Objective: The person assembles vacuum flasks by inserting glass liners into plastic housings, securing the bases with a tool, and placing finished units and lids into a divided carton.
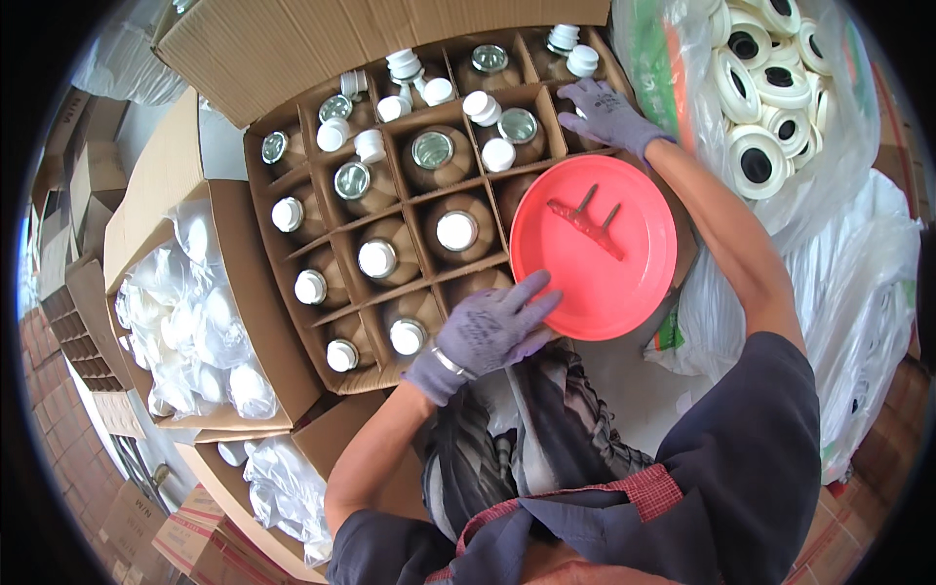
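Observation:
A divided cardboard carton (pixel 351 303) holds glass bottles in its cells. White caps top the nearer ones, such as this bottle cap (pixel 456 230). Farther back, open bottle mouths (pixel 432 151) show, with loose white stoppers (pixel 499 155) around them. My right hand (pixel 603 113), in a grey-purple knit glove, reaches into a cell at the carton's right side; something white shows at its fingers, mostly hidden. A shallow pink-red plastic basin (pixel 629 292) sits over the carton's near right corner. In it lies a red bar with two dark prongs (pixel 591 230). My gloved left hand (pixel 493 325) lays spread fingers over the basin's left rim.
To the left, open cartons (pixel 256 314) hold plastic-wrapped white items (pixel 183 307). A clear bag of white ring-shaped parts with dark centres (pixel 760 161) stands at right, above white plastic bags (pixel 826 314). A raised carton flap (pixel 380 33) borders the far side.

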The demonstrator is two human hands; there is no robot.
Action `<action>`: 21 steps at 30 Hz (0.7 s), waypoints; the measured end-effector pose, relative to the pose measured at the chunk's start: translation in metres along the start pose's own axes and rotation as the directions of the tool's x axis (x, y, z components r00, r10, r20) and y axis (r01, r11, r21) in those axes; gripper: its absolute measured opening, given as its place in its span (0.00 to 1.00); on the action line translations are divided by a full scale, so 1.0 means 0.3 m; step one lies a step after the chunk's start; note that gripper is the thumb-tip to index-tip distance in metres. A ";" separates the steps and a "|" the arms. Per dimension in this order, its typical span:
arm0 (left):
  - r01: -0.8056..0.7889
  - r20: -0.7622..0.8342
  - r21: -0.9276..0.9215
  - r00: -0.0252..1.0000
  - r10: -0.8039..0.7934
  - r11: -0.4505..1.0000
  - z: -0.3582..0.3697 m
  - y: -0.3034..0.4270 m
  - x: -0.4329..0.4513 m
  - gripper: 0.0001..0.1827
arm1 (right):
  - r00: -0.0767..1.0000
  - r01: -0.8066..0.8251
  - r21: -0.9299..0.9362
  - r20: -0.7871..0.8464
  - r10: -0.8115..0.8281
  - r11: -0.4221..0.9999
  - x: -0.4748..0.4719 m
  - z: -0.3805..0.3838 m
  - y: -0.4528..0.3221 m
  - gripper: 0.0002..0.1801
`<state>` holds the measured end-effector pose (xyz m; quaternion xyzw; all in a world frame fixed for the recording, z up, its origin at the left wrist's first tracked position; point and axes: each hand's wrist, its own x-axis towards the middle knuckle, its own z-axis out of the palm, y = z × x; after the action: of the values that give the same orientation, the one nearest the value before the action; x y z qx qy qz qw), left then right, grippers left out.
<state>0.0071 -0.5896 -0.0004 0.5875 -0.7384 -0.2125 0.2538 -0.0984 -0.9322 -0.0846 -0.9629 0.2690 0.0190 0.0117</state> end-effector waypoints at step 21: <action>0.539 -0.588 -0.088 0.651 -0.480 0.838 -0.108 -0.472 0.261 0.26 | 0.951 0.114 -0.115 0.301 -0.075 0.987 0.095 -0.159 -0.380 0.44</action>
<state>0.1206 -0.6977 -0.0520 0.8182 -0.4367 -0.0475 0.3710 -0.0136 -0.8510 -0.0367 -0.9596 0.2160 0.1800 -0.0105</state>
